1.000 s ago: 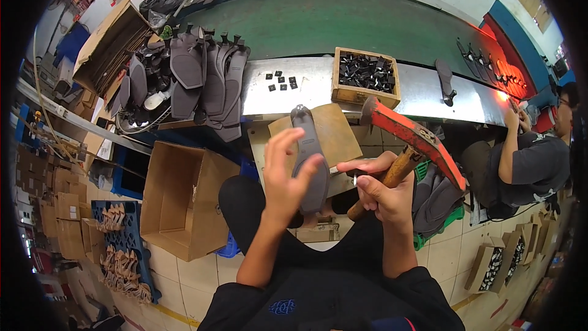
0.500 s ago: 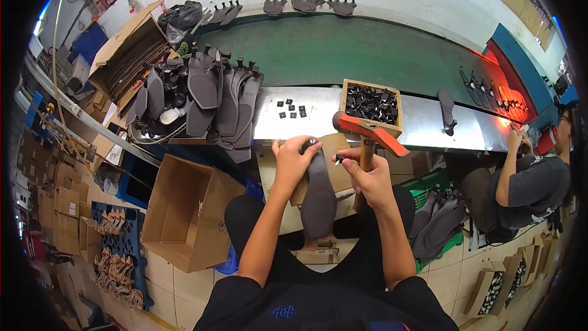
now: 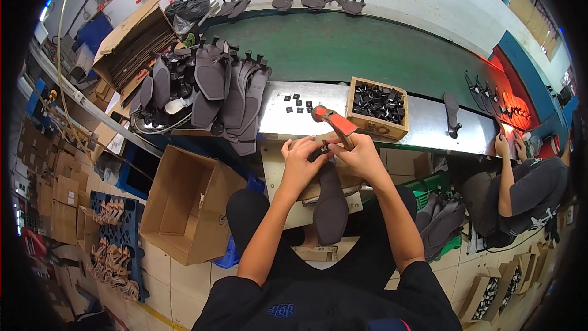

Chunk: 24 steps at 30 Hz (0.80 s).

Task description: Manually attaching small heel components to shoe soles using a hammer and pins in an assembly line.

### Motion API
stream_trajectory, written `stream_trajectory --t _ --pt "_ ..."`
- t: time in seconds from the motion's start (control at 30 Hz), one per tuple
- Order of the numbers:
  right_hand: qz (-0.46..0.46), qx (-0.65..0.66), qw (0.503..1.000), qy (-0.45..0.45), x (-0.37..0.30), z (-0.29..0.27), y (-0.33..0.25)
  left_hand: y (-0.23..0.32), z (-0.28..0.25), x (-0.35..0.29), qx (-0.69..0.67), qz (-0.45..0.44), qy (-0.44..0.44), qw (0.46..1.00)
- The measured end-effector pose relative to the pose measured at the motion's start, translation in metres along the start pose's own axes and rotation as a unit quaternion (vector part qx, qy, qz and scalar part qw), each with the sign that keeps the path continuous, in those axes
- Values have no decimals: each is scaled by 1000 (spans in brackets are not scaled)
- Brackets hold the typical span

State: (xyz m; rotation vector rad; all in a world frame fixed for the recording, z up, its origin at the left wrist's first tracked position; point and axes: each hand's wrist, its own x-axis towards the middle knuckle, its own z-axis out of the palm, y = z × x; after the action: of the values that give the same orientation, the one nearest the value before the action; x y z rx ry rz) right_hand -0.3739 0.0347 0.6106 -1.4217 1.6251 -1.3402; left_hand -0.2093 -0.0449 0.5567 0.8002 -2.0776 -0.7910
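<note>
The left hand (image 3: 301, 160) curls its fingers around the top end of the long dark grey shoe insole (image 3: 331, 203), pinching a small black clip there. The right hand (image 3: 361, 156) grips the red-headed hammer (image 3: 334, 122) and touches the same end. The insole lies just below the wooden box of black clips (image 3: 376, 107), lengthwise toward the person, its narrow end up.
</note>
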Motion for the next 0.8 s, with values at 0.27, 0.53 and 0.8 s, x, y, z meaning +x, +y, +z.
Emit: stream_trajectory --t 0.27,0.53,0.8 --pt "-122 -123 985 -27 -4 0 -22 -8 -2 0 25 23 2 999" --pt "-66 -96 993 1 -14 5 -38 3 -13 8 -201 -31 -15 979" --pt "-44 -8 998 43 -79 -3 -69 6 -11 4 -300 -114 -56 945"
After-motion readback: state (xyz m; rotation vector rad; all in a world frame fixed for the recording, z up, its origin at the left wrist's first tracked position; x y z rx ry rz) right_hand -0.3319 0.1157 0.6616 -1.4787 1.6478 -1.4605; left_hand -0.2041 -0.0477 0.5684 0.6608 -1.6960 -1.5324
